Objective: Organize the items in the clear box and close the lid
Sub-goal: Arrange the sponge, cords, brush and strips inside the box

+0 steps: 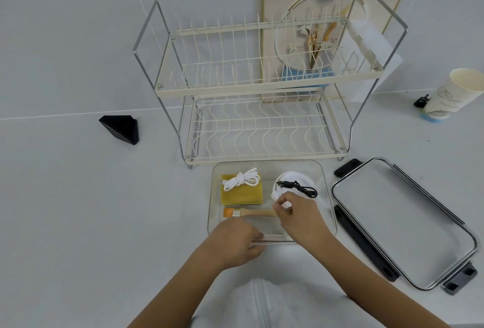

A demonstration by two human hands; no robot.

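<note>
The clear box (323, 178) sits in front of me, lid off. Inside lie a yellow sponge (242, 194) with a coiled white cable (242, 179) on top, a white round item (290, 179) with a black cable (297, 187) across it, and a wooden brush (248, 212) with orange bristles. My left hand (231, 241) rests on the box's near edge, fingers curled on thin pale sticks (273, 236). Over the box's right half, my right hand (298, 219) pinches a small white piece by the brush handle. The lid (400, 220), with black clasps, lies to the right.
A two-tier wire dish rack (262, 107) stands just behind the box. A black triangular object (120, 128) lies at the left. A paper cup (453, 94) and a small black clip (421, 101) are at the far right. The surface is white.
</note>
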